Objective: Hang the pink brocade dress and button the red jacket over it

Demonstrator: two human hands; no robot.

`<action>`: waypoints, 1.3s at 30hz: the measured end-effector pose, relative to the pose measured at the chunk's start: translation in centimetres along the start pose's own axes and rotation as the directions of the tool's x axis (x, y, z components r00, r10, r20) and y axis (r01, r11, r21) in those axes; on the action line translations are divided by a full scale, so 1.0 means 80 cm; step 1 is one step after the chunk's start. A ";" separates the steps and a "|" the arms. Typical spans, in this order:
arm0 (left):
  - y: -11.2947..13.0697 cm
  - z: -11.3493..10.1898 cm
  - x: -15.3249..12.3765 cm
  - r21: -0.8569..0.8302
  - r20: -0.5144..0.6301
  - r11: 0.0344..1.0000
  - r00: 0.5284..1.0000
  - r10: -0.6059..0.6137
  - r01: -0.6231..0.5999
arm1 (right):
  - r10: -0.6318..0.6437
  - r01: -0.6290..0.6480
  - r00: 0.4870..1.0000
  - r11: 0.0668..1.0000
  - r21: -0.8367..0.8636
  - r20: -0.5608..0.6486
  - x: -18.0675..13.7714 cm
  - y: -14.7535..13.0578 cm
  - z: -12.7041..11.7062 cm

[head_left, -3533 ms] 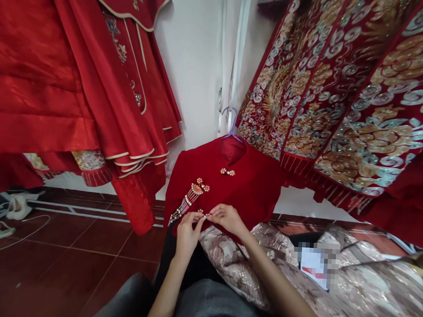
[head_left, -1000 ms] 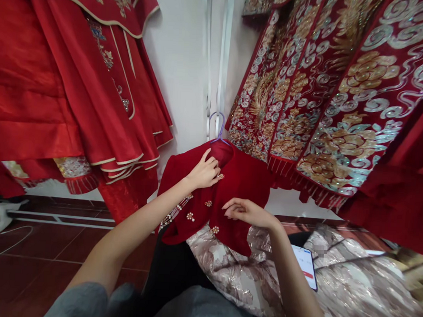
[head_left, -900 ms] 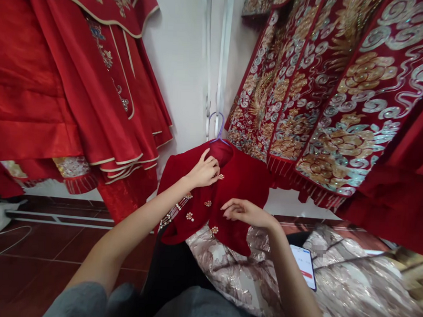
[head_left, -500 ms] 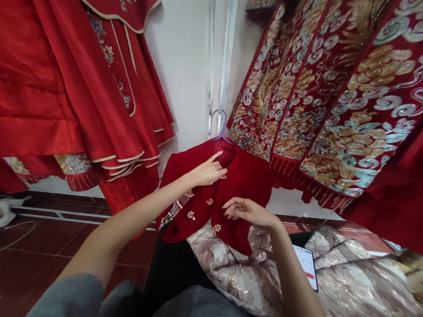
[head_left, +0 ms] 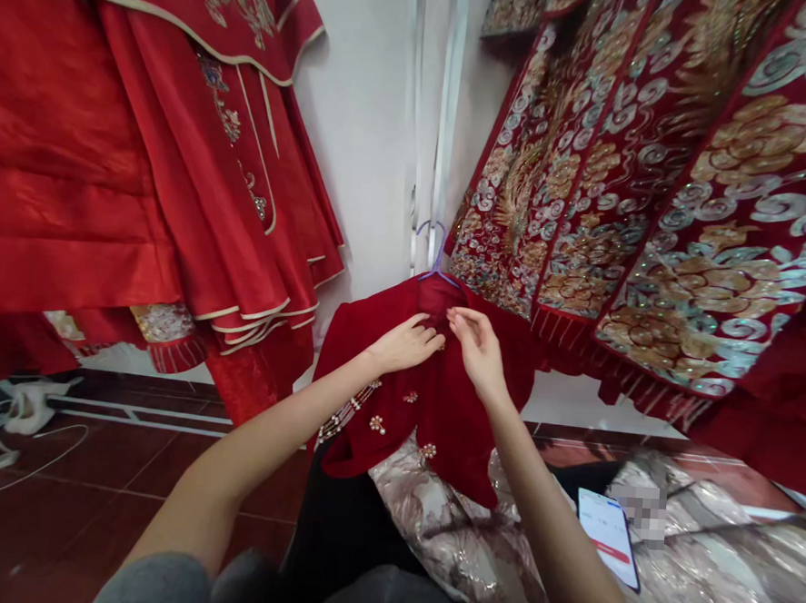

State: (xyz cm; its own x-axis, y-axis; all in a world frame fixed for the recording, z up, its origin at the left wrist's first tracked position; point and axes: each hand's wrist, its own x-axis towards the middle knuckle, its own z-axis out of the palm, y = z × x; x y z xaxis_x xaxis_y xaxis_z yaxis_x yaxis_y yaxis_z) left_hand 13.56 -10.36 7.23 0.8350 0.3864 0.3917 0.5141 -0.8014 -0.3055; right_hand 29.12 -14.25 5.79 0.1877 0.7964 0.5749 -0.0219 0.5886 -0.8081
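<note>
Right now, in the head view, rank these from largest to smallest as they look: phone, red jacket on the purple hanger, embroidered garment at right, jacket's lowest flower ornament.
1. Embroidered garment, running past the frame's top
2. Red jacket, partly hidden
3. Phone
4. Lowest flower ornament, clearly smallest

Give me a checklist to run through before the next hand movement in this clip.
1. Red jacket on purple hanger: ok.
2. Left hand and right hand both at the neck opening: ok.
3. Firm pinch on the collar edges: cannot tell, fingers hide it.
4. Lower front closed: not ok, the edges spread apart below.
5. Beaded tassel fully visible: not ok, the left forearm partly covers it.
6. Phone out of the hands: ok, it lies off to the right.
</note>
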 end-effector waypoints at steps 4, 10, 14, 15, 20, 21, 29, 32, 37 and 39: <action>-0.001 -0.009 -0.001 0.178 0.130 0.980 0.985 -0.114 0.089 | 0.162 -0.149 0.983 0.980 -0.129 0.093 0.003 0.008 0.027; -0.027 -0.035 -0.016 0.248 0.224 0.933 0.922 -0.317 0.261 | 0.098 -0.101 0.994 0.776 -0.622 -0.038 -0.016 0.025 0.001; -0.063 -0.033 -0.034 0.053 0.093 0.916 0.912 -0.400 0.397 | -0.015 -0.011 1.000 0.555 -0.832 -0.023 -0.008 0.042 -0.042; -0.073 -0.030 -0.037 -0.075 0.029 0.894 0.897 -0.441 0.442 | -0.026 -0.017 0.999 0.504 -0.863 -0.035 -0.001 0.046 -0.053; -0.113 -0.021 -0.040 -0.479 -0.186 0.739 0.768 -0.613 0.474 | -0.142 0.103 0.988 0.345 -0.933 0.056 0.034 0.046 -0.098; -0.119 -0.021 -0.039 -0.460 -0.188 0.747 0.770 -0.610 0.480 | -0.151 0.144 0.984 0.326 -0.934 0.099 0.038 0.042 -0.103; -0.135 -0.041 -0.052 -0.031 0.052 0.868 0.868 -0.494 0.496 | -0.130 0.168 0.981 0.187 -0.968 0.145 0.049 0.038 -0.118; -0.127 -0.054 -0.047 0.080 0.094 0.870 0.865 -0.493 0.487 | -0.127 0.193 0.976 0.151 -0.970 0.175 0.069 0.032 -0.127; -0.121 -0.072 -0.038 0.252 0.250 0.776 0.736 -0.630 0.578 | 0.249 0.128 0.945 0.311 -0.942 0.211 0.106 0.008 -0.150; -0.124 -0.074 -0.042 0.179 0.413 0.664 0.557 -0.720 0.726 | 0.429 -0.008 0.883 0.422 -0.906 0.192 0.108 0.006 -0.159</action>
State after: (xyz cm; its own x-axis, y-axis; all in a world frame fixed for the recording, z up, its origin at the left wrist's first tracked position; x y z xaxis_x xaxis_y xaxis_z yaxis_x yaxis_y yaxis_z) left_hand 4.50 -6.41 14.06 0.1759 0.9811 0.0803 0.9827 -0.1701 -0.0734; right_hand 43.21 -8.87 8.74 -0.0320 0.9822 0.1852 0.8792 0.1158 -0.4622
